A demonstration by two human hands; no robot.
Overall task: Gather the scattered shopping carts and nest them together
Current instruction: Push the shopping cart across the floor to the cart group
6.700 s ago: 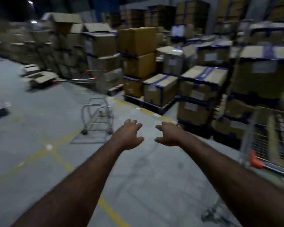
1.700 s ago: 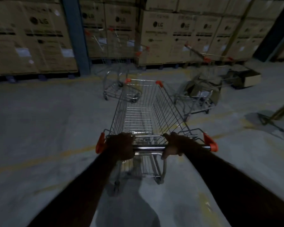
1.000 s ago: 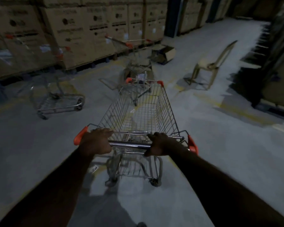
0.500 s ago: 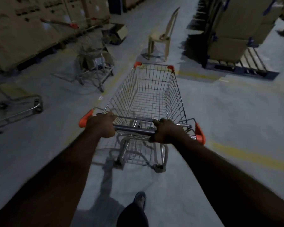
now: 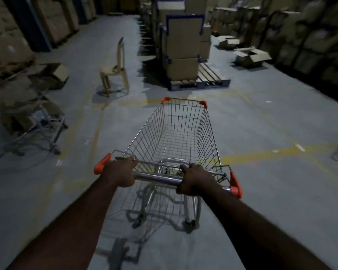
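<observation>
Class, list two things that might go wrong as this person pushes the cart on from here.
1. The cart, gripped at its handle by the left hand and right hand, points toward the pallet; pushed straight, it may strike it.
2. The second cart on the left seems to hold cardboard, which would likely block nesting.

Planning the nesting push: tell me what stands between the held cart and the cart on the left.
Nothing visible: only bare floor lies between the held cart and the left cart. The chair and the pallet stand farther ahead.
</observation>
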